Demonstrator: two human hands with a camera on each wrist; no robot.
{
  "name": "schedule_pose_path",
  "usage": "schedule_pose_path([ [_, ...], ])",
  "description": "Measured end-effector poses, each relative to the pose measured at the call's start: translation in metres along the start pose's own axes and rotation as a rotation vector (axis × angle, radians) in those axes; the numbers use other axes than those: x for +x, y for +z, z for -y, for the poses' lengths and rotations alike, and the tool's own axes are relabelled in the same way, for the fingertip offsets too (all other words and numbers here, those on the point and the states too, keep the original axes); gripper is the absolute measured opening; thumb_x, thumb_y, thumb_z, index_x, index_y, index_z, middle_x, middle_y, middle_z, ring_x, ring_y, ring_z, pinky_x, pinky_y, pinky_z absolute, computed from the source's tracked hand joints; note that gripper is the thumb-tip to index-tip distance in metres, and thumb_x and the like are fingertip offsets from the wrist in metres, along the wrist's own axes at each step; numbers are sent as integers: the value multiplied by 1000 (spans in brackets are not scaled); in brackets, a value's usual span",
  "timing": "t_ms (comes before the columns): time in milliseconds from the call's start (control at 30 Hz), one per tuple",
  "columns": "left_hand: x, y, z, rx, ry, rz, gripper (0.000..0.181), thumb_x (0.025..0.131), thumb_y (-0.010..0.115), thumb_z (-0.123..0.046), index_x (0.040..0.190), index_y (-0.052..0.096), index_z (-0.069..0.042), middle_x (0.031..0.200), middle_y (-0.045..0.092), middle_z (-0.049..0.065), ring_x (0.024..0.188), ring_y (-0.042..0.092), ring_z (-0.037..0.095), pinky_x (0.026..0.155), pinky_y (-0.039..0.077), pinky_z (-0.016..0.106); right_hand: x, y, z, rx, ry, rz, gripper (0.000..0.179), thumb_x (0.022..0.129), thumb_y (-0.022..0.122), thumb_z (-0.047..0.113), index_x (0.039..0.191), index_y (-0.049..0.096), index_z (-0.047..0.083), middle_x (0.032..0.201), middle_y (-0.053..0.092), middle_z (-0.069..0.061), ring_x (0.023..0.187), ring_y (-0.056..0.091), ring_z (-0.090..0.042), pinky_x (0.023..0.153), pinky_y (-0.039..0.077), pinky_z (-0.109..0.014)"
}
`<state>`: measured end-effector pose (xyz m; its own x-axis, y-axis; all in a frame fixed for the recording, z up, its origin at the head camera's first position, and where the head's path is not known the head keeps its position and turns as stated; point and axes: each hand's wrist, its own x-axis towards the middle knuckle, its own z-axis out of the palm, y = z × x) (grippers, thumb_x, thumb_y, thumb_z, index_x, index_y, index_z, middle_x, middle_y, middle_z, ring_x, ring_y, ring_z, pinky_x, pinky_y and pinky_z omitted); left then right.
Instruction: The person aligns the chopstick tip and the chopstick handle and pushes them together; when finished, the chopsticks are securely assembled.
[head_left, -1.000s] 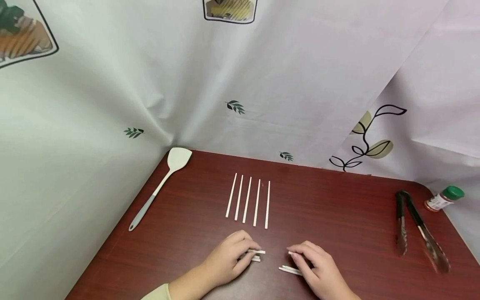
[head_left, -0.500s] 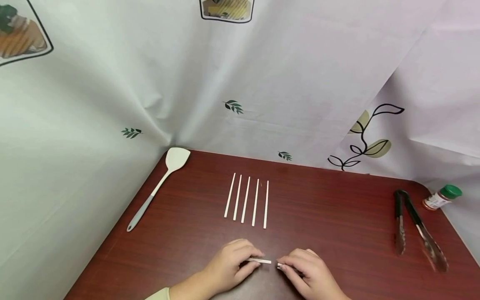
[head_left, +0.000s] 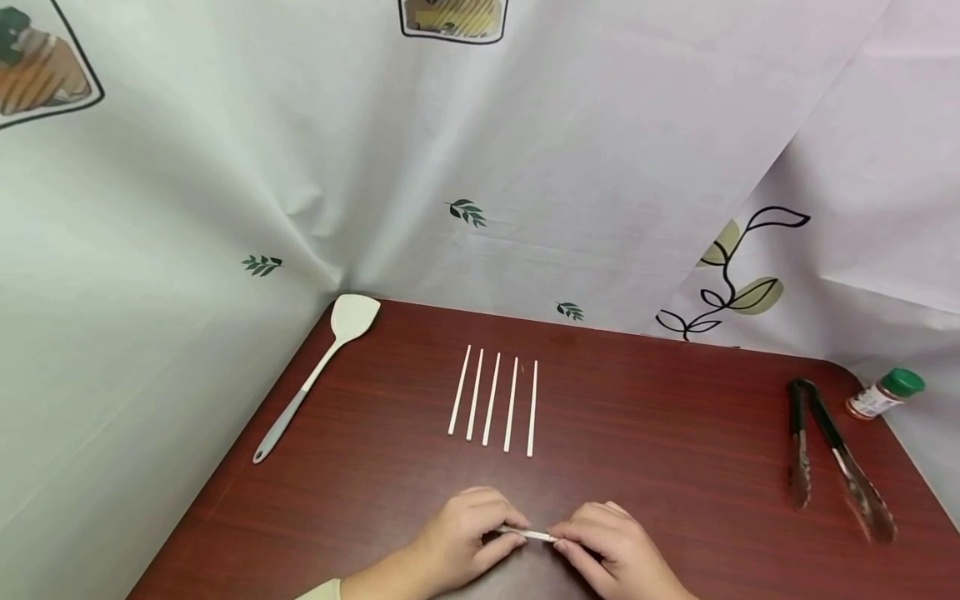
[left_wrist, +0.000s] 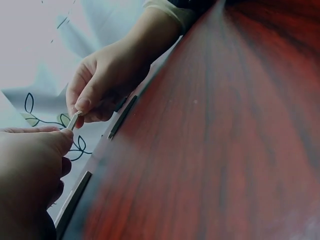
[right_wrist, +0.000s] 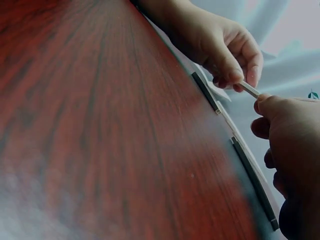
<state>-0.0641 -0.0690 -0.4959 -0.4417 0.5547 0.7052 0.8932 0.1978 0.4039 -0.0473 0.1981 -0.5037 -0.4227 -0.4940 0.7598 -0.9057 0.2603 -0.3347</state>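
Note:
Near the front of the table both hands meet at a slim white stick (head_left: pixel 534 534). The left hand (head_left: pixel 472 537) pinches it between thumb and fingers, with its end sticking out to the right. The right hand (head_left: pixel 611 546) pinches a white stick end to end with it; most of that one is hidden by the fingers. In the left wrist view a short white piece (left_wrist: pixel 73 120) spans the gap between both hands' fingertips. Short sticks lie on the table below the hands, one (right_wrist: pixel 255 185) under the right hand and another (right_wrist: pixel 205 92) under the left.
Several long white sticks (head_left: pixel 492 400) lie side by side beyond the hands. A white spatula (head_left: pixel 356 317) with a grey handle lies along the left edge. At the right are black-handled metal tongs (head_left: pixel 798 425) and a small green-capped jar (head_left: pixel 885 394) lying tilted.
The hands have come together from a gap. The stick end in the right hand now meets the one in the left. The short sticks on the table have gone out of sight behind the hands.

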Motion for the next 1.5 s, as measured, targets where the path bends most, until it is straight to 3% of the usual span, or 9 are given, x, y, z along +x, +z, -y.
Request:
schedule_pose_path([
  [567,-3,1,-1,1,13,33,22,86,88,-8,104,77,-15,98,74,-9,91,66,-1,89,51,13,-1,0,0,-75,5,30,11,106,69,23,108,79,18,96,69,15,84,59,4,76,42,-18],
  [733,-2,2,0,0,16,16,23,85,88,-6,103,77,-15,97,74,-9,89,66,-1,88,51,13,-2,1,1,-77,9,23,12,106,68,22,108,79,17,96,70,14,84,60,4,75,43,-18],
  [1200,-1,3,-3,-47,-56,-6,19,90,85,-7,103,75,-16,95,73,-9,89,64,-3,83,50,10,-4,3,2,-6,74,-3,10,105,70,19,110,78,16,95,68,13,82,58,1,75,45,-15],
  [1500,0,3,-2,11,-7,3,22,87,87,-7,103,75,-16,95,72,-10,87,63,-1,86,50,12,-3,2,4,-67,100,-12,13,107,68,26,106,79,18,94,72,13,81,65,-2,75,49,-21],
])
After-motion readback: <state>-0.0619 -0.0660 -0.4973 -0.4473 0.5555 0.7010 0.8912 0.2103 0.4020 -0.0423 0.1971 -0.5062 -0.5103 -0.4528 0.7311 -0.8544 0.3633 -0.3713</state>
